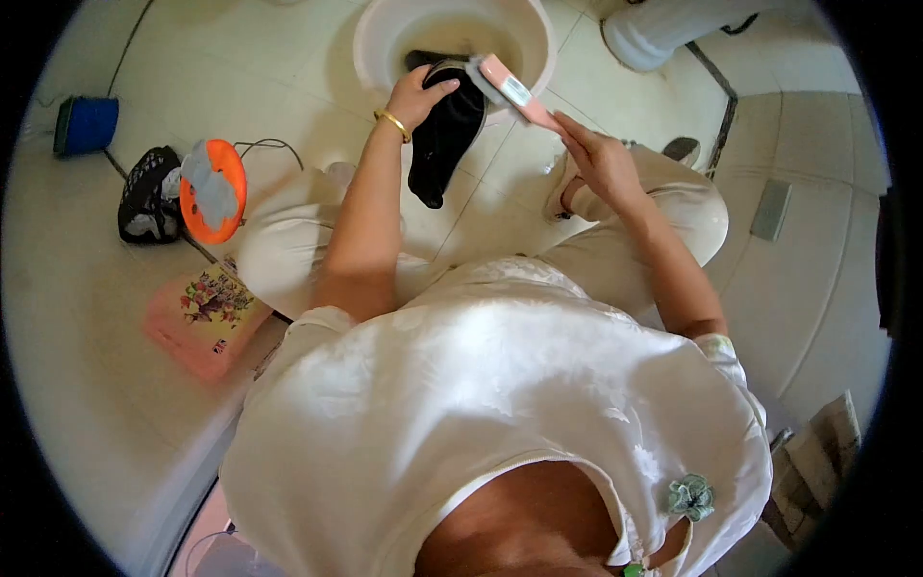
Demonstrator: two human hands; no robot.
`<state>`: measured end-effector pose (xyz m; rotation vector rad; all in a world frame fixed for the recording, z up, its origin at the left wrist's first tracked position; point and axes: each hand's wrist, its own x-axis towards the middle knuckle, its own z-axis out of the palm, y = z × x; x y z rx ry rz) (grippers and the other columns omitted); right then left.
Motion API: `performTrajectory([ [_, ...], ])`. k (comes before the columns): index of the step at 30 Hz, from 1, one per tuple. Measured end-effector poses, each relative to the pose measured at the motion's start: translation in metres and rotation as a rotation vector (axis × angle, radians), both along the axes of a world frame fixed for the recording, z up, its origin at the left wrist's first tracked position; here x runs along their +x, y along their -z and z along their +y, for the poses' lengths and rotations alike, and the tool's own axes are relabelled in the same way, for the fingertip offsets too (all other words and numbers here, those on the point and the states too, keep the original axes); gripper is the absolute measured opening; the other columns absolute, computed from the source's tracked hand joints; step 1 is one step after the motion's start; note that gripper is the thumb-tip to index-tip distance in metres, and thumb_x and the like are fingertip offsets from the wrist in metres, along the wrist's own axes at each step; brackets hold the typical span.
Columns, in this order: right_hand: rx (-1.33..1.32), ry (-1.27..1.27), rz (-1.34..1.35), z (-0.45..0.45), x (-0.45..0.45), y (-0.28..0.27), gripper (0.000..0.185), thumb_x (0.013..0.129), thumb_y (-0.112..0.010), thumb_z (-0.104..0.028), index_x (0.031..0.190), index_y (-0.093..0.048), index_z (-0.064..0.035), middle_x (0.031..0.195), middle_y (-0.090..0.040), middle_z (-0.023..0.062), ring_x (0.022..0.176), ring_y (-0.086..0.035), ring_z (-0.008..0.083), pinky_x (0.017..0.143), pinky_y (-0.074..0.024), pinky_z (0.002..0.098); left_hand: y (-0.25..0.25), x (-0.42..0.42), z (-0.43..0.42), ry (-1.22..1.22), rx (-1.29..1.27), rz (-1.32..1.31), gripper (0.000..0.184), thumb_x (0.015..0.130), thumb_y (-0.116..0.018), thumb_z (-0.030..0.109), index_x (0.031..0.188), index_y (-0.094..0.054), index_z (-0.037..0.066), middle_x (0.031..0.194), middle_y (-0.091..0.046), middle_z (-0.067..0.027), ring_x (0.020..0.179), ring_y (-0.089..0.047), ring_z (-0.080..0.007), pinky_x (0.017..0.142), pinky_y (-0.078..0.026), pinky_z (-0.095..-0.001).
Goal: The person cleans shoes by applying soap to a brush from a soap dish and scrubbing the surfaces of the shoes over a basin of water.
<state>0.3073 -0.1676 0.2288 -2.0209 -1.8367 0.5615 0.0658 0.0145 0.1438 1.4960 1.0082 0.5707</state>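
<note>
My left hand (413, 99) is closed round the upper edge of a dark black shoe (447, 130), which hangs at a tilt over the near rim of a pale basin (377, 34). The thumb lies on the shoe's edge. My right hand (601, 159) grips the end of a pink-handled scrubbing brush (519, 93). The brush's grey bristles meet the upper right edge of the shoe, close to my left fingers. A dark piece, partly hidden behind my left hand, shows inside the basin above murky water.
On the left of the tiled floor are a blue block-shaped object (87, 125), a black patterned bag (149, 197), an orange-and-grey round object (213, 192) and a pink printed package (213, 313). A white pedestal (649, 34) stands at the upper right.
</note>
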Motion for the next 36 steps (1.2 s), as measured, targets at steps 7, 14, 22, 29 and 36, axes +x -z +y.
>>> performTrajectory([
  [7, 0.003, 0.242, 0.132, 0.015, 0.007, 0.059, 0.035, 0.088, -0.051, -0.029, 0.12, -0.053, -0.0162, 0.079, -0.063, 0.0179, 0.074, -0.061, 0.0344, 0.066, -0.0477, 0.0398, 0.025, 0.051, 0.023, 0.411, 0.201, 0.46, 0.058, 0.073, -0.07, 0.036, 0.113, -0.054, -0.002, 0.109, -0.059, -0.0191, 0.102, -0.056, -0.0307, 0.089, -0.041, -0.0352],
  [14, -0.138, 0.555, 0.491, -0.037, 0.01, 0.099, 0.037, 0.085, -0.051, -0.015, 0.12, -0.051, -0.0031, 0.107, -0.056, 0.0265, 0.099, -0.057, 0.0341, 0.084, -0.0439, 0.0363, 0.055, 0.104, 0.024, 0.598, 0.267, 0.654, 0.06, 0.073, -0.068, 0.042, 0.115, -0.052, 0.003, 0.111, -0.057, -0.0201, 0.104, -0.055, -0.0322, 0.09, -0.042, -0.0362],
  [22, -0.03, 0.634, 0.634, -0.035, 0.024, 0.108, 0.046, 0.083, -0.049, -0.014, 0.127, -0.043, -0.0015, 0.113, -0.055, 0.0235, 0.105, -0.055, 0.0314, 0.089, -0.0414, 0.0342, 0.048, 0.174, 0.052, 0.614, 0.315, 0.69, 0.065, 0.072, -0.068, 0.045, 0.119, -0.047, 0.004, 0.115, -0.055, -0.0198, 0.107, -0.053, -0.0325, 0.091, -0.041, -0.0356],
  [29, -0.067, 0.672, 0.562, -0.022, 0.011, 0.103, 0.042, 0.086, -0.049, -0.01, 0.126, -0.043, 0.0001, 0.114, -0.055, 0.0217, 0.104, -0.055, 0.0305, 0.088, -0.0422, 0.0331, 0.094, 0.194, 0.057, 0.526, 0.408, 0.736, 0.062, 0.074, -0.065, 0.044, 0.12, -0.047, 0.007, 0.118, -0.052, -0.0176, 0.109, -0.05, -0.0325, 0.093, -0.04, -0.0389],
  [36, -0.103, 0.57, 0.552, -0.028, -0.004, 0.113, 0.041, 0.088, -0.05, -0.01, 0.126, -0.042, 0.0024, 0.117, -0.055, 0.0194, 0.106, -0.055, 0.0271, 0.09, -0.0418, 0.0307, 0.136, 0.168, 0.012, 0.31, 0.362, 0.645, 0.04, 0.091, -0.038, 0.033, 0.13, -0.041, 0.024, 0.126, -0.046, -0.0165, 0.112, -0.046, -0.0353, 0.092, -0.039, -0.0443],
])
